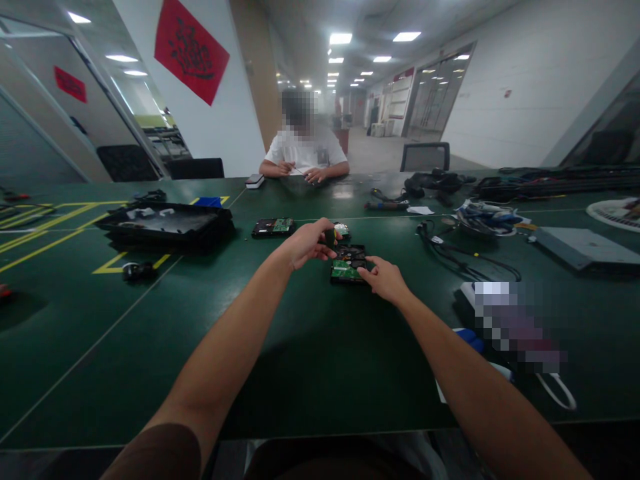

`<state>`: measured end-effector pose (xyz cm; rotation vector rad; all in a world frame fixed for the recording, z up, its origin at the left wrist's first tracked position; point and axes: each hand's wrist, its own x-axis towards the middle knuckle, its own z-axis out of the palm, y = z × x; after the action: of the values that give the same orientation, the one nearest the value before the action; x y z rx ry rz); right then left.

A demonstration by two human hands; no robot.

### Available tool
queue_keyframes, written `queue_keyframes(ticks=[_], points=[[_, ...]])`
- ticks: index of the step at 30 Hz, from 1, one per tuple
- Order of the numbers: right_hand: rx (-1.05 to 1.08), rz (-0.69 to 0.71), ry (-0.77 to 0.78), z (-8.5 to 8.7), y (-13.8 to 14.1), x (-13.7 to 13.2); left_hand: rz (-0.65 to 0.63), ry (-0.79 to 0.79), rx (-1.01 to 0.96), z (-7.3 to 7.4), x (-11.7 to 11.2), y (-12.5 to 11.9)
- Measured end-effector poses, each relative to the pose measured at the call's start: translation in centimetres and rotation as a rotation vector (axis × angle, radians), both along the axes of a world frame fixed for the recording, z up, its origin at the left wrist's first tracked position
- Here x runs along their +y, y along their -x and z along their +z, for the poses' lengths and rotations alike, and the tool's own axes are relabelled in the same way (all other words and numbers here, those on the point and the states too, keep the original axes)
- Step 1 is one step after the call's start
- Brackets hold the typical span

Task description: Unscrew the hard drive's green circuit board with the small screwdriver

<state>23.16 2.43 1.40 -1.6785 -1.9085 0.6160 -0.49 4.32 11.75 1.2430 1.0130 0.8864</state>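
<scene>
Black casing with a green circuit board on its near half: the hard drive (347,265) lies flat on the dark green desk (300,353), just right of the frame's centre. Its far half looks open, dark and glossy, though the parts inside are too small to make out.

The left hand (306,244) comes in from the lower left and hangs over the drive's far left corner. Its fingers (320,230) are curled tight around a small tool handle (331,236), dark with a yellow-green patch, which points down at the drive. The tip of the tool is hidden.

The right hand (385,280) sits against the drive's near right edge, fingers bent, with the thumb and forefinger touching the casing. Whether they pinch it or only steady it cannot be told.

A second hard drive (273,227) lies to the left of centre, well apart from the hands, and a black tray (165,223) is further left. Black cables (465,257) run across the right side. A person in a white shirt (304,157) sits at the far edge, upper centre.
</scene>
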Motion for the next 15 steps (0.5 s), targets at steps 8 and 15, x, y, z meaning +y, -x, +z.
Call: queue_keyframes(ticks=[8,15], points=[[0.013,0.001,0.008,0.13,0.12,-0.12,-0.059,0.071,-0.062,-0.10,-0.02,0.10],[0.000,0.004,-0.002,-0.03,0.07,-0.01,-0.019,0.022,0.011,-0.01,-0.01,0.04]])
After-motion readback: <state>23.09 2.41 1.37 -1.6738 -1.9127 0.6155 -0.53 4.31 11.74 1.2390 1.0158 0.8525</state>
